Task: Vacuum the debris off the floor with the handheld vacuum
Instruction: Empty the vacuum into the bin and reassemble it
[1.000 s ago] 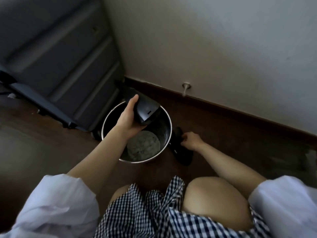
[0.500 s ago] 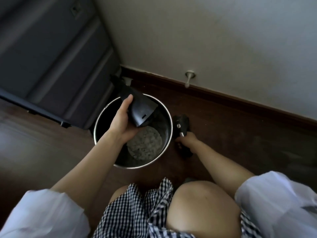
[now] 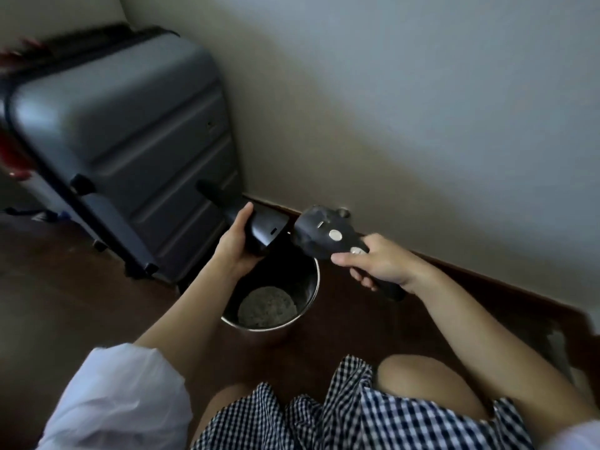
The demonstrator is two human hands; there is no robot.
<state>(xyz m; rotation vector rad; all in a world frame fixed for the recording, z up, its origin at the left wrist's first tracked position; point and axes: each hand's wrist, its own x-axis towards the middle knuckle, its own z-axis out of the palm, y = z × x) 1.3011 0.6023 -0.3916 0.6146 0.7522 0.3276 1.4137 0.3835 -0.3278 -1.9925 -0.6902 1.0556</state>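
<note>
Knees and a checked skirt fill the bottom of the frame; just beyond them a steel bin (image 3: pixel 311 287) stands on the dark floor (image 3: pixel 81 303), grey debris (image 3: pixel 267 307) lying in its bottom. Above the bin, at mid-frame, the handheld vacuum is in two pieces. Right hand (image 3: pixel 380 264) wraps the handle of the motor body (image 3: pixel 324 235), fingers curled fully round it — its long axis runs from lower right up to the left. Left hand (image 3: pixel 237 243) grips the nozzle cup (image 3: pixel 259 230), thumb along its side, open mouth facing the body. They sit just apart, nearly in line — rejoining them looks like the coming move. A suitcase (image 3: pixel 123 131) stands in the upper left.
</note>
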